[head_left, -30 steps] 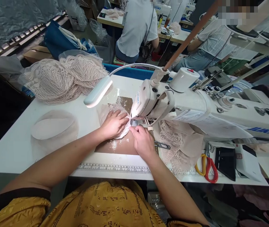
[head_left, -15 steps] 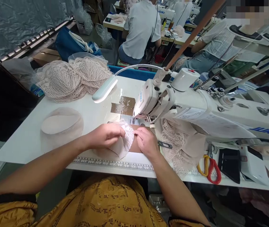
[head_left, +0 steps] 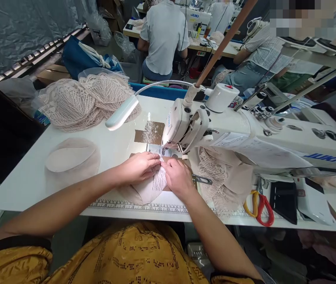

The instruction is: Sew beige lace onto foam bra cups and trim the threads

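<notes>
Lace panel (head_left: 159,181) sits pinched by left hand (head_left: 140,167) and right hand (head_left: 178,176), seemingly aligning toward sewing machine (head_left: 177,121) beyond; feeding needs flush edges.

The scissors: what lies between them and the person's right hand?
In the head view, lace pieces lie between the scissors and the right hand, with a slotted metal piece nearer the hand.

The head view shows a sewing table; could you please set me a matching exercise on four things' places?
1. Beige lace-edged fabric piece
2. Yellow-and-red scissors
3. Pile of beige lace pieces
4. Pale, bendy-necked lamp

A. Beside a flat black item
B. Raised above the white table
C. At the table's back left
D. Touched by left hand and right hand

1-D; 2-A; 3-C; 4-B
</notes>
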The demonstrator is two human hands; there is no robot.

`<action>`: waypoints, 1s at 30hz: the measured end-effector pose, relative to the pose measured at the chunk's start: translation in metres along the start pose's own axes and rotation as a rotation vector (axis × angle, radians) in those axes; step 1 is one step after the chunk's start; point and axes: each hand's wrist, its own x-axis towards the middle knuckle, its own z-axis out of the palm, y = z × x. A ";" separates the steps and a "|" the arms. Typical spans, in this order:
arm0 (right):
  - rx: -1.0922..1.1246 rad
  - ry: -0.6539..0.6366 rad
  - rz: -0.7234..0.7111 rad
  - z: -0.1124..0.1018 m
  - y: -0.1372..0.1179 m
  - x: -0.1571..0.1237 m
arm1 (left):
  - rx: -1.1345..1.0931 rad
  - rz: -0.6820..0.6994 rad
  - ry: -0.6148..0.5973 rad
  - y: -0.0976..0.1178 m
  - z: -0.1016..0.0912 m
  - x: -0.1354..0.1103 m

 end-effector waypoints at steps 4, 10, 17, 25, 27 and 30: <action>-0.042 -0.013 0.017 -0.001 -0.003 0.000 | 0.072 -0.066 -0.012 -0.001 0.002 0.004; -0.067 0.027 0.046 0.003 -0.001 -0.001 | 0.061 -0.023 -0.007 -0.005 0.007 0.013; -0.056 0.044 0.072 0.004 0.000 -0.001 | 0.073 0.013 -0.036 -0.011 0.007 0.019; -0.023 0.033 0.089 0.002 0.000 0.001 | 0.071 0.024 -0.127 -0.022 0.000 0.020; -0.022 0.046 0.086 0.003 0.000 0.000 | 0.066 0.038 -0.142 -0.024 -0.002 0.019; -0.015 0.068 0.079 0.005 0.001 0.000 | 0.075 0.040 -0.145 -0.024 -0.002 0.018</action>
